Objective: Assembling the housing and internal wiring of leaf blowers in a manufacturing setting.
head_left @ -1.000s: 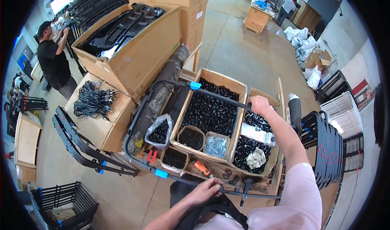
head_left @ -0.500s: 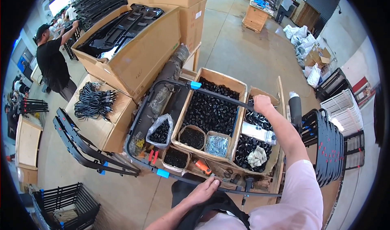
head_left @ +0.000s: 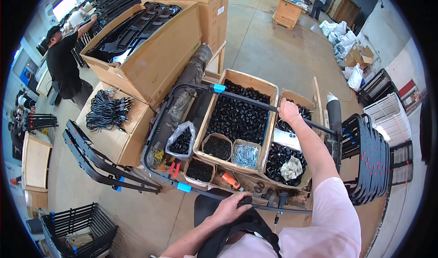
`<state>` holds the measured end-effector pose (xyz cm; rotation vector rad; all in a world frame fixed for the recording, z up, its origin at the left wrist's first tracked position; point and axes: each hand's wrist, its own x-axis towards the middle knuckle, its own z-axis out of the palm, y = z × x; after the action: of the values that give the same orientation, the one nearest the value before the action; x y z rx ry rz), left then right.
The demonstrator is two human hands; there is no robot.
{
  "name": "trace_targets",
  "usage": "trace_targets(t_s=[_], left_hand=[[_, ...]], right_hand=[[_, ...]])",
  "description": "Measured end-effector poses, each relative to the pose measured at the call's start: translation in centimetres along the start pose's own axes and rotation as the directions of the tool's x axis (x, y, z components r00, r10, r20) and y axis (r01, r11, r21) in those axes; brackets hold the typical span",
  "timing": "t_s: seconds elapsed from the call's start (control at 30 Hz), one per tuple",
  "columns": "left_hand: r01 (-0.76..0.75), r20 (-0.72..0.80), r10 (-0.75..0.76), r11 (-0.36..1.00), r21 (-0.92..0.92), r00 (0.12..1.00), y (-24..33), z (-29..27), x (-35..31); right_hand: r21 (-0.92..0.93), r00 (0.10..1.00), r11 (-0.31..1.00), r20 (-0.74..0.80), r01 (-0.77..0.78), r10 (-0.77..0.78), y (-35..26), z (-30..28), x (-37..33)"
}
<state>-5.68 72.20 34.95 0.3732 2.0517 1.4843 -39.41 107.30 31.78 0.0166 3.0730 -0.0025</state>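
Note:
A black tubular frame [head_left: 150, 141] with rounded left corners lies across the boxes in front of me, with blue pieces on its far and near bars. My right hand [head_left: 289, 112] is closed round the far bar, over the right-hand parts box. By the near bar, my left hand [head_left: 232, 208] pinches a small dark piece [head_left: 247, 200], whose exact kind I cannot make out. An orange-handled tool [head_left: 231, 181] lies just beyond the left hand. Right of it, a black power screwdriver [head_left: 282, 199] points down at the bench edge.
A wooden box [head_left: 197, 145] holds black plastic parts and a carton of screws [head_left: 247, 154]. More black parts fill the right-hand box [head_left: 279, 166]. Cables [head_left: 108, 110] lie on a carton at left. Stacked frames [head_left: 372, 162] stand at right. A co-worker [head_left: 64, 66] stands at far left.
My left hand has lifted slightly from the near bar, and a dark piece now shows at its fingertips. My right hand has shifted a little left, and more of the frame's right end shows.

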Motion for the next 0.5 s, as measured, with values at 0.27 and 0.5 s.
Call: trace_targets(t_s=[0.27, 0.5], left_hand=[[-0.228, -0.317, 0.295, 0.946, 0.232, 0.901, -0.8, 2.2, 0.8], [-0.321, -0.272, 0.417, 0.886, 0.334, 0.867, -1.3, 5.2, 3.3]], right_hand=[[0.203, 0.925, 0.926, 0.15, 0.317, -0.349, -8.0, -3.6, -13.6], [0.539, 0.831, 0.84, 0.439, 0.06, -0.341, -9.4, -6.6, -33.2]])
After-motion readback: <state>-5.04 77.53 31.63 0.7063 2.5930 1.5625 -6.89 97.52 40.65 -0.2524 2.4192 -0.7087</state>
